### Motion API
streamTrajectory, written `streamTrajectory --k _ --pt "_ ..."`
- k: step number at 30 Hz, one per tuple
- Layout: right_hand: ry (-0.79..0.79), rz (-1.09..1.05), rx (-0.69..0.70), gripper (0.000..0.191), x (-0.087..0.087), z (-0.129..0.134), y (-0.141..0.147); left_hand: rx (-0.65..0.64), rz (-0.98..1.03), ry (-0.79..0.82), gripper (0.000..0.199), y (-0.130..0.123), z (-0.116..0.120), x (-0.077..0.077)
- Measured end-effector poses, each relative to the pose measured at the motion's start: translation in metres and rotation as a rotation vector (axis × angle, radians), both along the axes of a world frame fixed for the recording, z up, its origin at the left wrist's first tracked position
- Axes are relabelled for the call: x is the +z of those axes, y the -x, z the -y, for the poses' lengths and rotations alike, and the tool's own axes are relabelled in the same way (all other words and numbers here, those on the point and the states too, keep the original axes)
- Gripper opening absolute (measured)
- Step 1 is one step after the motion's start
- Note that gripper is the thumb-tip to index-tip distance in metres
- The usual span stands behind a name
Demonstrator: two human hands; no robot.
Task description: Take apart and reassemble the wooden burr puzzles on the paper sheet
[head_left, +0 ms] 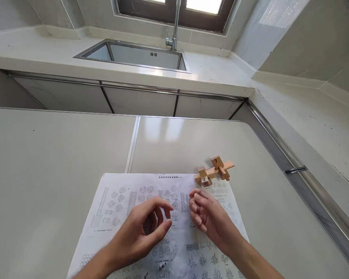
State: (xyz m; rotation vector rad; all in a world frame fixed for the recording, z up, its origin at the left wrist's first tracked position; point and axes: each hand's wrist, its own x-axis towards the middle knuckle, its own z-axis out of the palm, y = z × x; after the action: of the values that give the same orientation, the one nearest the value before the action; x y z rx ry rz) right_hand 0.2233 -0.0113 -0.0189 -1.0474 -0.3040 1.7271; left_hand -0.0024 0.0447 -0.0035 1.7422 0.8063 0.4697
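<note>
Wooden pieces (211, 173) could be jostled by the nearby right hand (207, 214), fingers bent but empty, as on the left hand (136, 229).

Wooden pieces (211, 172) partly on printed sheet (180, 234)

Left grip (151, 228) loosely curved, right grip (205, 211) half-curled, palm inward, forearms (248, 252) aslant

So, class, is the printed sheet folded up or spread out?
Spread out: the printed sheet lies open on the table, its diagrams facing up beneath the left hand and right hand.
</note>
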Motion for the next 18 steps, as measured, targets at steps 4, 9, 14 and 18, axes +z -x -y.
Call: streamTrajectory --k 4,9,14,18 --pt "-0.209 0.287 0.202 0.034 0.001 0.006 0.008 -0.002 -0.094 -0.028 0.031 0.009 -0.01 0.002" --pt "-0.467 0.769 0.267 0.029 -0.008 0.009 0.003 0.136 -0.208 -0.146 0.037 0.037 -0.041 -0.003" --pt "-0.613 1.053 0.306 0.025 -0.018 0.002 -0.01 0.342 -0.283 -0.205 0.042 0.068 -0.069 -0.007" --pt "-0.571 1.043 0.3 0.029 -0.017 -0.002 -0.013 0.465 -0.313 -0.154 0.045 0.075 -0.077 0.0"
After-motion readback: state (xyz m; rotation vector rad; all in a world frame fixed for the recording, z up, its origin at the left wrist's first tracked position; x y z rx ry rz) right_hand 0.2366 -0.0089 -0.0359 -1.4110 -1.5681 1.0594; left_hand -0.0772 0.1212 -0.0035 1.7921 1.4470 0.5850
